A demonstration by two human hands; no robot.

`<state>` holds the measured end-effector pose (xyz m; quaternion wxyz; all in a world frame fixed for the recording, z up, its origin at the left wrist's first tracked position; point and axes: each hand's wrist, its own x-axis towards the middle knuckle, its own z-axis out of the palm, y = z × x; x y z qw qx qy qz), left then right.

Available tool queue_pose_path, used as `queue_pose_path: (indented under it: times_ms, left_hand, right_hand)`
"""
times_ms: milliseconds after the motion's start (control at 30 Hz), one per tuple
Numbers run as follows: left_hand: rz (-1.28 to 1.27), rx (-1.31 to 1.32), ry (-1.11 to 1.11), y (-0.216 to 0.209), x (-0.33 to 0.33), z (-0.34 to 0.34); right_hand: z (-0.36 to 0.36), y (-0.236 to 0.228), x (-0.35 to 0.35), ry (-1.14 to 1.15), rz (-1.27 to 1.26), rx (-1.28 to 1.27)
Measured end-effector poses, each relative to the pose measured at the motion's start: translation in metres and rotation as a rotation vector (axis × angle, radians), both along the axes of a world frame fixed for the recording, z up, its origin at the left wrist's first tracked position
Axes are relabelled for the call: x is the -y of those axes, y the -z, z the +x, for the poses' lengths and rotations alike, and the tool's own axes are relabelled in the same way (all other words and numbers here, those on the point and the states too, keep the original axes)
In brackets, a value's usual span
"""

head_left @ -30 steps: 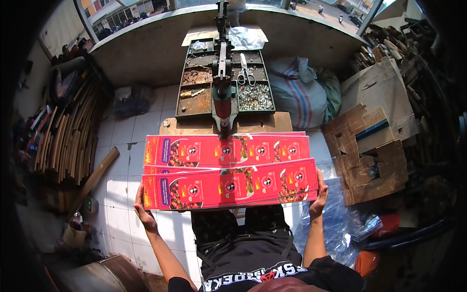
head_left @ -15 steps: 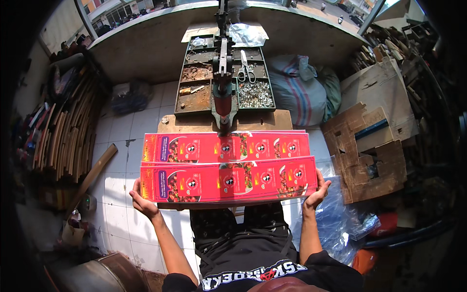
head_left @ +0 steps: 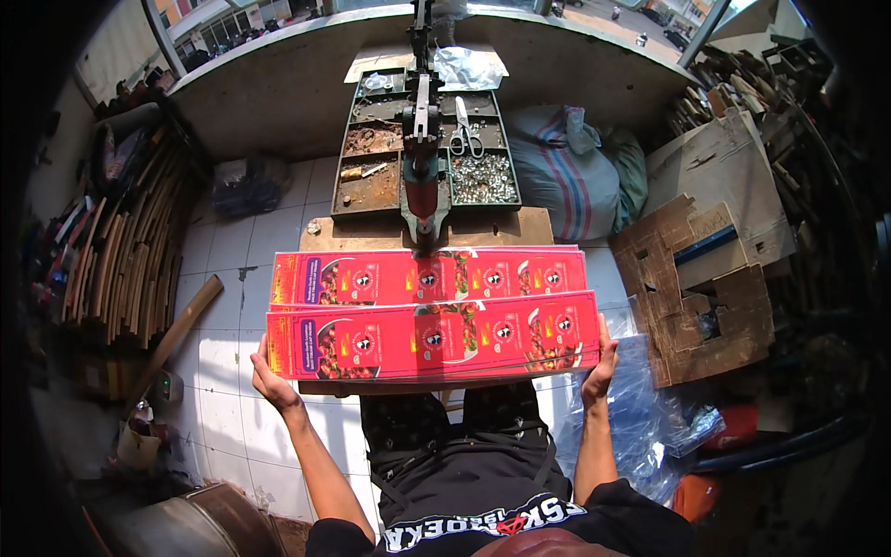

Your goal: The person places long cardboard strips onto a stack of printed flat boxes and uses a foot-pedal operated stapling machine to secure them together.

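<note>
A stack of long red printed sheets [head_left: 390,345], with food pictures and a purple label, spans the space between my hands. My left hand [head_left: 276,382] grips its left short edge and my right hand [head_left: 600,364] its right short edge, fingers mostly tucked beneath. Just beyond it lies a second red stack [head_left: 390,281], its near edge overlapped by the held one. This far stack rests on the wooden bench [head_left: 501,227], under the head of a dark upright press [head_left: 422,186].
Behind the press is a divided metal tray [head_left: 339,204] of small metal pieces, with scissors [head_left: 466,139] on it. A white woven sack [head_left: 557,176] stands right, near cut brown boards [head_left: 650,278]. Clear plastic [head_left: 622,427] lies lower right; wooden strips [head_left: 139,251] lean left.
The held stack has shifted slightly away from me, a little further over the far stack. Both hands moved with it and keep their grip.
</note>
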<state>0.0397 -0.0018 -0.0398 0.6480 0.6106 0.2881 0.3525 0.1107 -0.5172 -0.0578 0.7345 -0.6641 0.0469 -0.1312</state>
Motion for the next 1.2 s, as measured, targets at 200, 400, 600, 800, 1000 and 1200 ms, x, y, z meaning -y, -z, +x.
queue_pose_path:
  times_ms: [200, 400, 600, 800, 1000, 1200]
  left_hand:
    - [0.154, -0.076, 0.076, -0.001, -0.008, -0.009]
    - [0.704, -0.07, -0.415, -0.048, 0.035, -0.021]
    - [0.963, 0.587, 0.612, -0.162, 0.161, -0.013]
    - [0.549, 1.223, 1.715, -0.229, 0.317, -0.013]
    - [0.384, 1.239, 2.352, -0.252, 0.397, -0.034]
    - [0.313, 1.271, 2.237, -0.245, 0.389, -0.041]
  right_hand:
    - [-0.001, -0.007, 0.011, -0.075, -0.065, -0.049]
    - [-0.002, -0.045, 0.004, 0.288, -0.814, 0.167]
    - [-0.047, -0.096, -0.107, -0.336, -0.673, 0.849]
    - [-0.062, -0.019, -0.183, -1.25, -0.512, 0.846]
    - [-0.063, 0.015, -0.185, -1.627, -0.6, 0.627]
    - [-0.058, -0.016, -0.181, -1.797, -0.713, 0.536]
